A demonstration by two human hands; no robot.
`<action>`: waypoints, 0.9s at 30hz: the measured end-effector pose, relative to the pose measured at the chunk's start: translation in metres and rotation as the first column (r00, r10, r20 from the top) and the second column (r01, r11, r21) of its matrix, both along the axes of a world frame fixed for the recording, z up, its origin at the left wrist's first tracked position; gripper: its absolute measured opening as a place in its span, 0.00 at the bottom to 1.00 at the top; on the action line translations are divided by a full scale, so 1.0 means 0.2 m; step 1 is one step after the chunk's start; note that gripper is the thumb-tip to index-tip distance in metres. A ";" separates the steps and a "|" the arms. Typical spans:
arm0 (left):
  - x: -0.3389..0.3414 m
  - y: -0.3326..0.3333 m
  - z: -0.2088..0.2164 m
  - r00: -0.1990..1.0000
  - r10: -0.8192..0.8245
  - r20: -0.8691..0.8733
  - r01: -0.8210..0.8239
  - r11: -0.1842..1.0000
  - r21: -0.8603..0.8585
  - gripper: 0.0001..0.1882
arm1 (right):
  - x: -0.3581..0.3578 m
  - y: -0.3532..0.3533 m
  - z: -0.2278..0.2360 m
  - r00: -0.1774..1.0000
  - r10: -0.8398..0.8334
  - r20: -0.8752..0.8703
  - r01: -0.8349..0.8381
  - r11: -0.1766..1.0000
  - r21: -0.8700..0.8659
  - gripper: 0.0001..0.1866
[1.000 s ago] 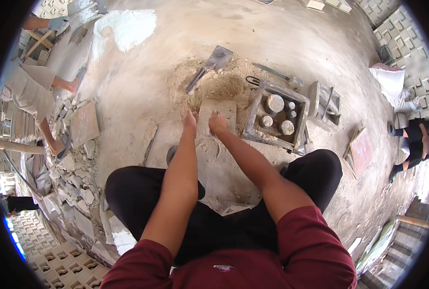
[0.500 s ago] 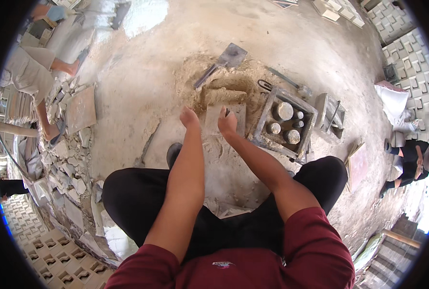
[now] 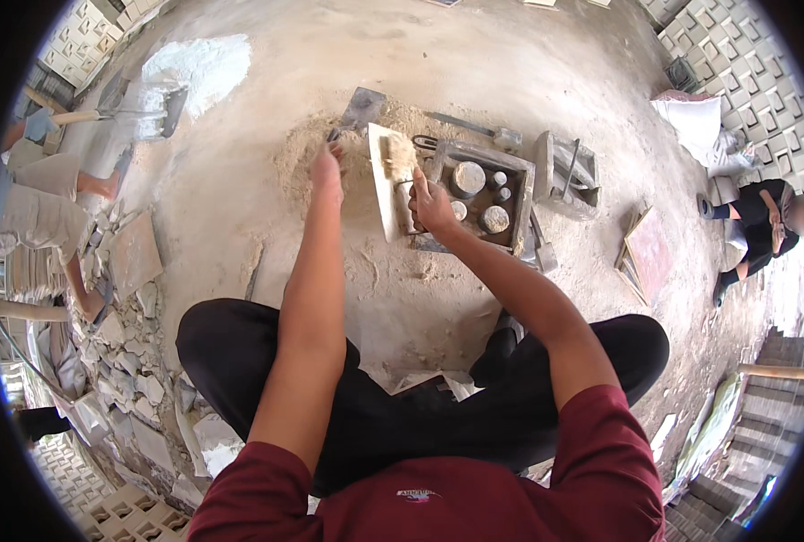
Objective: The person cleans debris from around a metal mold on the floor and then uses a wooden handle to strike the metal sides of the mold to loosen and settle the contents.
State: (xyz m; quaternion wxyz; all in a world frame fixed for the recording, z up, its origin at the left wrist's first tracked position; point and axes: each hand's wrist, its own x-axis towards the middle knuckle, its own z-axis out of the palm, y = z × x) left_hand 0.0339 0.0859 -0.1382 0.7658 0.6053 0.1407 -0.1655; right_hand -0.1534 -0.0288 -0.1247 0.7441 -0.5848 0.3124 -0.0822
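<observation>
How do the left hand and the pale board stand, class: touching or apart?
Apart: the head view shows sandy ground between left hand and pale board.

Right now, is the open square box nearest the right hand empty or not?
Not empty: several round, pale-topped pieces sit inside the box.

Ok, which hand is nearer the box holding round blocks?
Right. In view, the right hand overlaps the box at its left side; the left hand is well left of it.
</observation>
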 end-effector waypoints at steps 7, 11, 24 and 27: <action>0.00 0.13 -0.16 0.966 -0.258 0.007 0.251 0.934 -0.253 0.29 | 0.18 0.30 -0.06 0.991 -0.114 -0.077 0.041 0.780 -0.624 0.31; -0.17 0.06 -0.23 0.942 -0.251 -0.223 0.249 0.968 -0.038 0.32 | 0.12 0.21 -0.28 0.986 -0.120 -0.118 0.013 0.756 -0.655 0.29; -0.05 0.34 -0.27 0.934 -0.321 -0.158 0.342 0.930 0.133 0.30 | 0.27 0.72 -0.35 0.883 -0.335 -0.328 0.336 0.940 -0.056 0.24; -0.06 0.31 -0.22 0.931 -0.313 -0.187 0.333 0.938 0.091 0.29 | 0.43 0.65 -0.51 0.871 -0.436 -0.227 0.390 0.894 -0.221 0.22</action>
